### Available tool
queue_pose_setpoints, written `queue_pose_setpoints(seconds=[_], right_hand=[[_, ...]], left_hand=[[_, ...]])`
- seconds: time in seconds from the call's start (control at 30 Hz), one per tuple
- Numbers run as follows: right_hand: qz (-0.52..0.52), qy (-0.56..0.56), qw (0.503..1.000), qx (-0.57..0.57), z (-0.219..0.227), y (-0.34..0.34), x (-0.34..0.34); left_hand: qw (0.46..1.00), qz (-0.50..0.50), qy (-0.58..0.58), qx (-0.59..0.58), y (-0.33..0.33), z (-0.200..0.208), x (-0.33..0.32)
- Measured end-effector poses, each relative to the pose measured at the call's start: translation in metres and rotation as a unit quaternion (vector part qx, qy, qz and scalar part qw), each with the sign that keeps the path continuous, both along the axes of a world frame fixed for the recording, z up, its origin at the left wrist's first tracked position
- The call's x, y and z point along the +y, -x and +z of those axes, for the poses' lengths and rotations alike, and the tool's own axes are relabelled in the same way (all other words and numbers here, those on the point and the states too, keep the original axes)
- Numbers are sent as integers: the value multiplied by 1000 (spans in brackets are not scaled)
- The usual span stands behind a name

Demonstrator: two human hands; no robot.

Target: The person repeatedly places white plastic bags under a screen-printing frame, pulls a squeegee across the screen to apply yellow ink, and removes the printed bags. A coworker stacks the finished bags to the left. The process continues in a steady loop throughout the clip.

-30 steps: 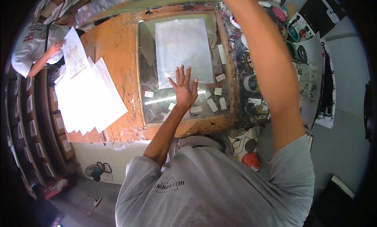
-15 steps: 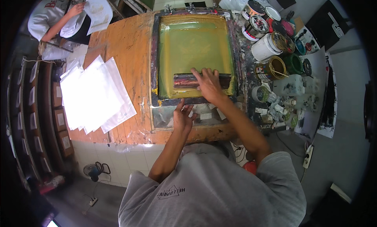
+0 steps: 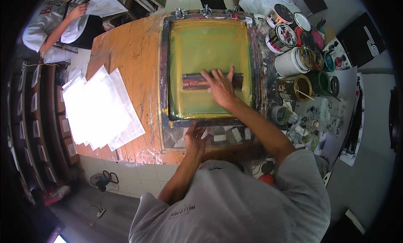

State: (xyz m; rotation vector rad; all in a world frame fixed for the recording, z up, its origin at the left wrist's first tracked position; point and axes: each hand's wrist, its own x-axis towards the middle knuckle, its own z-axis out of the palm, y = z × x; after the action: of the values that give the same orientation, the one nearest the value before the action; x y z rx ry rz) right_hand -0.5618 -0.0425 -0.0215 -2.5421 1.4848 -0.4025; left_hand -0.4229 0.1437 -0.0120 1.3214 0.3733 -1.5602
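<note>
A screen-printing frame (image 3: 165, 66) with dark, ink-stained sides and yellow-green mesh (image 3: 210, 43) lies on the table in front of me. Across the mesh rests a wide squeegee (image 3: 193, 82) with dark reddish stains. My right hand (image 3: 222, 88) grips it from above, fingers spread over its top, hiding its middle part. At the frame's near edge is my left hand (image 3: 195, 141), thumb and fingers at the rim; part of its grip is hidden. Metal hinge clamps (image 3: 205, 10) hold the frame's far side.
White sheets (image 3: 100, 110) lie fanned on the wooden table (image 3: 126, 49) at left. Paint cans (image 3: 280, 38), an open can with a stick (image 3: 295, 88) and crumpled rags crowd the right side. Another person (image 3: 63, 22) holds a printed sheet (image 3: 105, 7) at the far left. Shelves (image 3: 37, 117) stand at left.
My right hand has pushed the squeegee away from the frame's near edge toward the middle of the mesh. My left hand stays at the near rim. The view has shifted slightly.
</note>
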Motion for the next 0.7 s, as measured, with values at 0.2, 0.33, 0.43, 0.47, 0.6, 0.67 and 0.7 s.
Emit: queue_pose_setpoints(seconds=[0.2,0.33,0.43,0.47,0.6,0.67,0.7], right_hand=[[-34,36,998,30,-18,-6,-153],[-41,65,996,36,-15,-6,-223],[-22,31,999,25,-10,-4,-240],[-15,12,1000,24,-7,-2,-242],[-25,4,998,-49,4,15,-229],[-27,1,997,-78,21,16,-196],[-22,-15,996,-81,27,18,-179]], left_hand=[[1000,23,-18,2,-1,4,3],[999,34,-33,-1,0,5,2],[999,33,-15,5,-1,10,4],[999,33,-7,6,-2,10,5],[999,27,11,14,-6,6,7],[999,28,27,22,-7,6,10],[999,24,39,27,-8,7,12]])
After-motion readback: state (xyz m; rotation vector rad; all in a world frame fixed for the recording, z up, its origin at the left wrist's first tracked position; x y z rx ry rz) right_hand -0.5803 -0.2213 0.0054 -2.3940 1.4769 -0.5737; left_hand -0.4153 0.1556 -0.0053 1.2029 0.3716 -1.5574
